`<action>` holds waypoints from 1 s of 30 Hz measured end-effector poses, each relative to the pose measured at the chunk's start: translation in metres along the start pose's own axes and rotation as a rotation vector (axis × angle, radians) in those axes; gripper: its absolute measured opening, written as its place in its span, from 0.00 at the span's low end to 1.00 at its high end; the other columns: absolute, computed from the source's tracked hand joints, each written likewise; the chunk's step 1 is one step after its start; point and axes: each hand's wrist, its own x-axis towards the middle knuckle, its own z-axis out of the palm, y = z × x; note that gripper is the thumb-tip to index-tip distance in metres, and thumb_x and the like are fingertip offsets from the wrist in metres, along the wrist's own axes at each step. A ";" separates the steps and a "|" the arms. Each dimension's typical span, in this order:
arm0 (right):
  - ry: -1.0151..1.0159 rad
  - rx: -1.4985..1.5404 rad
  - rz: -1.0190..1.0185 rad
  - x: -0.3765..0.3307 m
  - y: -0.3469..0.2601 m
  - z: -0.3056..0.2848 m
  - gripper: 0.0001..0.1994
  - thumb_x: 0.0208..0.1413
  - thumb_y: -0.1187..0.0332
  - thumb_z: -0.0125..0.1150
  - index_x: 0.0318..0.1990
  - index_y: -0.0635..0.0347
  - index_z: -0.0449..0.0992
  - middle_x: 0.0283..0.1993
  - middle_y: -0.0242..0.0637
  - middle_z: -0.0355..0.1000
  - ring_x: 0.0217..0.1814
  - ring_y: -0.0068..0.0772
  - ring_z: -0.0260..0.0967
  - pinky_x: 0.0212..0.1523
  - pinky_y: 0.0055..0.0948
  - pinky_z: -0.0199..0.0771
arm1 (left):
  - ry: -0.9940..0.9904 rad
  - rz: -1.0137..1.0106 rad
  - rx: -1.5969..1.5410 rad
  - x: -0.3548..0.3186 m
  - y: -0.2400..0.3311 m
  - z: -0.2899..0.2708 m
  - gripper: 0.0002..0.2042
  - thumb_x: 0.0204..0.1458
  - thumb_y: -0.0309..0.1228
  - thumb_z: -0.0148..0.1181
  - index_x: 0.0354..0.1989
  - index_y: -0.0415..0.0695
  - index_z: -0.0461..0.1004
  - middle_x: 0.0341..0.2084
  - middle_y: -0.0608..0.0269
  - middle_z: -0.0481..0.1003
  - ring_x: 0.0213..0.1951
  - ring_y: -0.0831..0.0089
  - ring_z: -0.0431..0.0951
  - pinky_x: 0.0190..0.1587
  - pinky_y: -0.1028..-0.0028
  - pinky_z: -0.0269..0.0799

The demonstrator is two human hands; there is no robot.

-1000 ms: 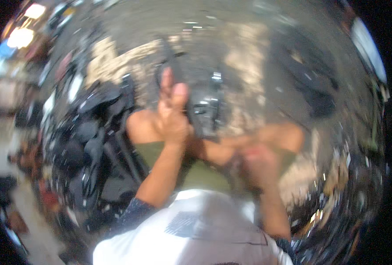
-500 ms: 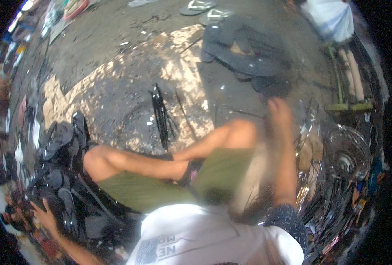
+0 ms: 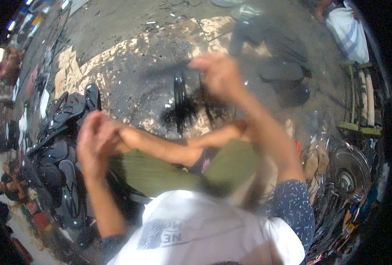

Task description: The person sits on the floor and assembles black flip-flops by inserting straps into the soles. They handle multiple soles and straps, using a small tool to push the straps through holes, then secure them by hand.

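Above stained tan cardboard's [image 3: 125, 84] right edge, right hand [image 3: 220, 78] hovers by thin black strips [image 3: 179, 95], seemingly handling; left hand [image 3: 98, 134] near black sandals [image 3: 71, 107]; both grips unclear.

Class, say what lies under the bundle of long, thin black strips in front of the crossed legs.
Around the black strips shows a flat, dark-stained tan surface, on which they appear to lie. Whatever is directly beneath them is covered.

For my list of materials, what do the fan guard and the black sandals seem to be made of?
Fan guard: probably shiny metal, from its thin, glinting ribs. Black sandals: perhaps rubber or foam, mostly matte, from their smooth, dull surfaces.
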 end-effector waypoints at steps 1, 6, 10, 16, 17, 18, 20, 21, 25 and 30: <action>0.086 0.238 -0.343 -0.001 -0.041 0.026 0.25 0.51 0.75 0.60 0.57 0.39 0.80 0.55 0.34 0.80 0.56 0.44 0.77 0.55 0.47 0.75 | -0.071 -0.180 -0.193 0.015 -0.021 0.008 0.26 0.61 0.30 0.64 0.67 0.37 0.68 0.60 0.53 0.73 0.59 0.63 0.74 0.62 0.67 0.70; 0.000 0.252 -0.204 -0.027 -0.101 0.076 0.19 0.56 0.63 0.67 0.56 0.47 0.80 0.65 0.41 0.73 0.68 0.47 0.68 0.66 0.47 0.67 | -0.035 -0.091 0.699 0.007 -0.040 0.009 0.35 0.58 0.30 0.67 0.73 0.35 0.59 0.63 0.49 0.69 0.64 0.63 0.69 0.66 0.67 0.64; -0.041 0.053 0.770 -0.041 0.004 0.136 0.16 0.60 0.63 0.65 0.52 0.60 0.78 0.48 0.51 0.79 0.52 0.53 0.77 0.54 0.45 0.75 | 0.218 0.012 0.239 -0.042 -0.029 -0.011 0.35 0.57 0.30 0.68 0.71 0.36 0.60 0.65 0.49 0.68 0.65 0.60 0.68 0.68 0.64 0.62; 0.089 0.214 0.890 -0.027 0.008 0.146 0.13 0.59 0.62 0.67 0.44 0.62 0.80 0.36 0.41 0.80 0.36 0.39 0.78 0.41 0.38 0.77 | 0.354 0.309 0.802 -0.071 -0.042 -0.027 0.32 0.55 0.28 0.67 0.69 0.40 0.65 0.65 0.50 0.66 0.65 0.57 0.67 0.67 0.63 0.62; 0.182 0.358 0.821 -0.025 0.008 0.137 0.13 0.59 0.62 0.67 0.44 0.62 0.80 0.34 0.36 0.80 0.35 0.26 0.75 0.39 0.30 0.75 | 0.358 0.297 0.688 -0.063 -0.029 -0.019 0.30 0.56 0.28 0.66 0.68 0.39 0.67 0.64 0.51 0.68 0.63 0.59 0.69 0.66 0.64 0.64; 0.178 0.354 0.754 -0.015 -0.021 0.115 0.14 0.59 0.62 0.69 0.45 0.61 0.80 0.35 0.34 0.80 0.35 0.24 0.75 0.40 0.29 0.75 | 0.375 0.279 0.583 -0.056 -0.021 -0.012 0.28 0.57 0.28 0.66 0.67 0.39 0.69 0.63 0.52 0.69 0.61 0.60 0.72 0.65 0.65 0.65; 0.050 0.467 0.655 -0.003 -0.068 0.082 0.14 0.59 0.63 0.69 0.46 0.62 0.80 0.36 0.36 0.81 0.37 0.24 0.75 0.41 0.29 0.75 | 0.169 0.249 0.368 -0.034 -0.015 0.004 0.23 0.59 0.27 0.64 0.64 0.37 0.72 0.59 0.53 0.74 0.58 0.64 0.75 0.63 0.67 0.68; -0.002 0.540 0.604 0.001 -0.102 0.066 0.13 0.60 0.64 0.69 0.46 0.62 0.80 0.37 0.36 0.81 0.37 0.24 0.75 0.42 0.29 0.76 | 0.059 0.223 0.315 -0.021 -0.007 0.018 0.22 0.60 0.27 0.64 0.63 0.36 0.73 0.58 0.53 0.75 0.57 0.66 0.75 0.61 0.69 0.69; -0.131 0.663 0.482 -0.012 -0.181 0.017 0.10 0.62 0.67 0.67 0.46 0.64 0.80 0.39 0.35 0.81 0.42 0.21 0.75 0.44 0.27 0.76 | -0.207 0.052 -0.161 0.005 0.017 0.068 0.19 0.62 0.29 0.65 0.60 0.36 0.76 0.52 0.57 0.80 0.50 0.77 0.78 0.52 0.77 0.75; 0.093 0.848 0.577 -0.048 -0.183 0.020 0.08 0.65 0.71 0.64 0.48 0.62 0.80 0.45 0.34 0.80 0.44 0.21 0.75 0.46 0.24 0.76 | -0.181 0.062 -0.250 -0.017 0.009 0.073 0.13 0.62 0.28 0.65 0.54 0.37 0.80 0.44 0.61 0.83 0.44 0.77 0.81 0.48 0.78 0.76</action>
